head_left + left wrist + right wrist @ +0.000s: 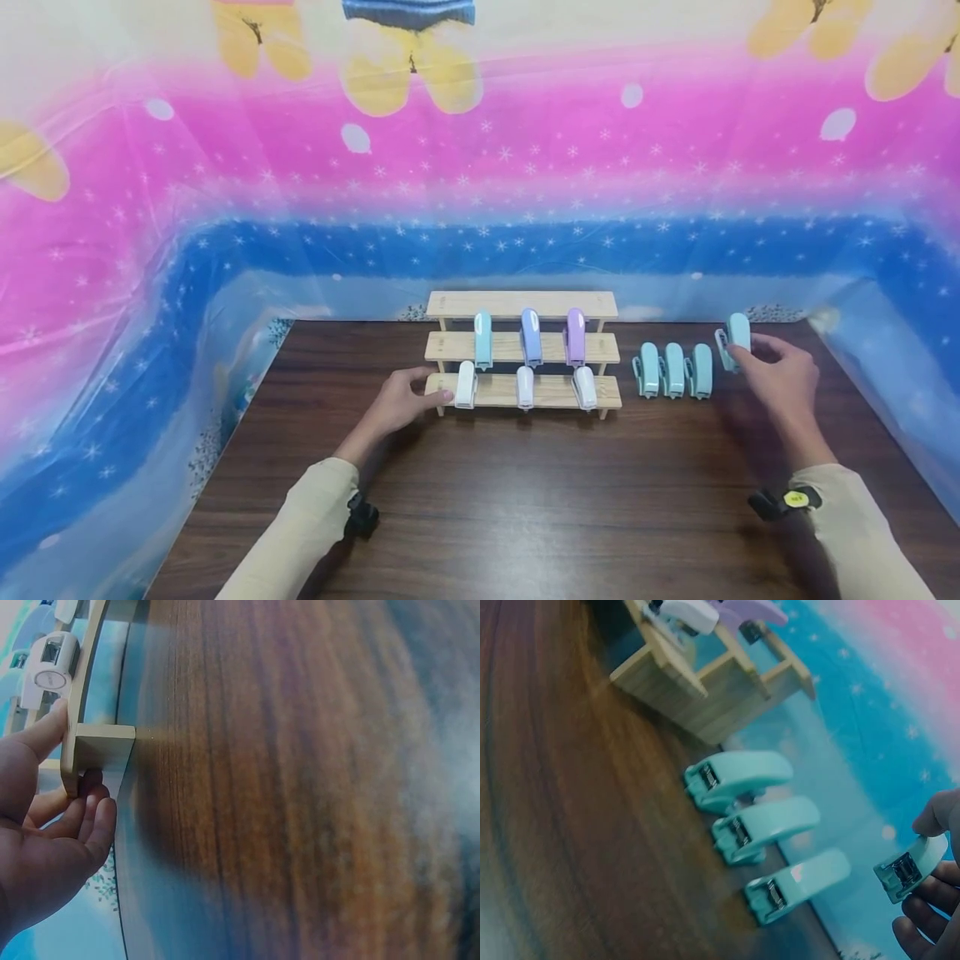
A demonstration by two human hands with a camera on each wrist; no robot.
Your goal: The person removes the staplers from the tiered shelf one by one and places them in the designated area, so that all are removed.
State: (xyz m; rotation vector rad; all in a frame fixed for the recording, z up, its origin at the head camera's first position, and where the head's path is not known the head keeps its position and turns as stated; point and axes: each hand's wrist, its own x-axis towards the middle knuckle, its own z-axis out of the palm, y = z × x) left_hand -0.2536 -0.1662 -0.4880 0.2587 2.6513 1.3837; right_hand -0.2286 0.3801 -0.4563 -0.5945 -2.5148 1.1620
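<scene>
- Patterned cloth (525, 146) backs a brown table (510, 508).
- Left hand (399, 402) pinches the rack (507, 347) at its lowest step.
- Right hand (783, 381) pinches a stapler (739, 331) near three teal staplers (673, 369).

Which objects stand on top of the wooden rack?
The lowest step holds three white staplers; the middle step holds a teal stapler, a blue stapler and a purple stapler. The wood directly beneath them is hidden.

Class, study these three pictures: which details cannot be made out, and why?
- Left wrist view: the print in the oval label on the white stapler, too small to read.
- Right wrist view: part of the right hand, cut off by the right edge.
- Head view: the marking on the yellow tag, too small to read.
</scene>
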